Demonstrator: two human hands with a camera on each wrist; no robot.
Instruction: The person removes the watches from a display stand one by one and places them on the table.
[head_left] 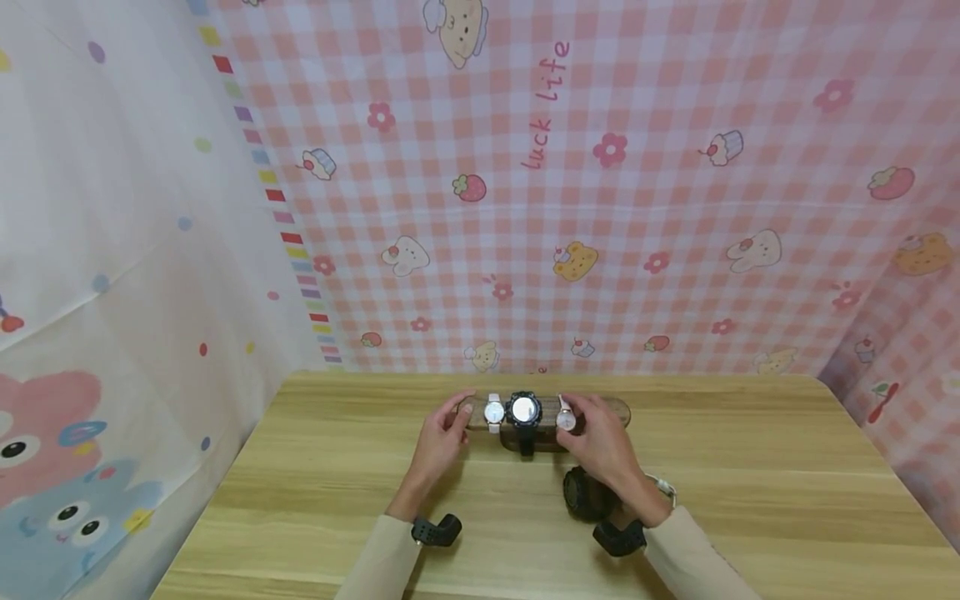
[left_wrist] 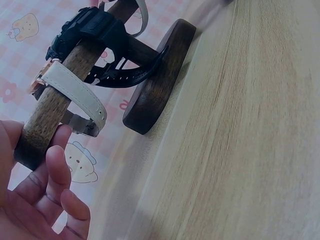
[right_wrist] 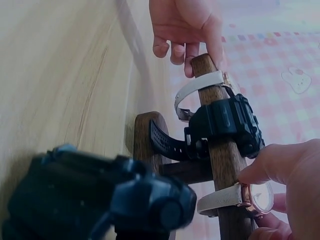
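A dark wooden watch stand holds three watches along its bar. My left hand pinches the bar's left end between thumb and fingers; other fingers curl loosely below. Nearest this hand sits a watch with a white strap. A chunky black watch hangs mid-bar, its strap dangling towards the base. My right hand holds another white-strapped watch with a rose-gold case, thumb and fingers at its case. That strap loops around the bar in the right wrist view.
Another black watch lies on the wooden table below my right hand, looming large in the right wrist view. A white strap shows beside my right wrist. Behind the table hangs a pink checked cloth.
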